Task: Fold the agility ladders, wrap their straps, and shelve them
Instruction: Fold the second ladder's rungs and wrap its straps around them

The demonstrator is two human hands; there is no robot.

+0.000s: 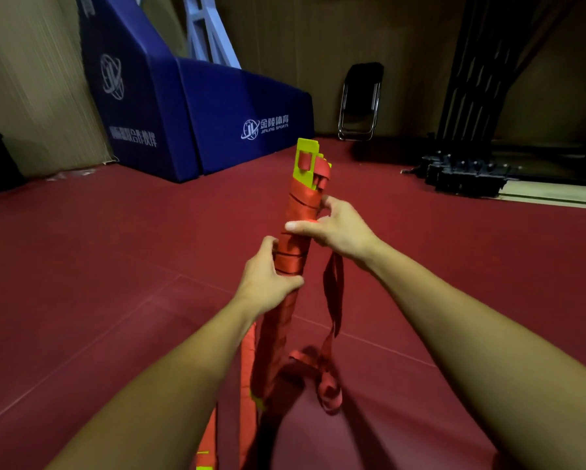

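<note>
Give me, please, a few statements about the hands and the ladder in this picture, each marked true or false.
1. The left hand and right hand both hold the ladder bundle. True.
2. The strap is fully wrapped, with no slack left. False: a loose length of red strap hangs below the right hand.
3. Yellow rungs stick out above the wrapping. True.
4. The chair lies flat on the floor. False: the folding chair stands folded against the wall.
</note>
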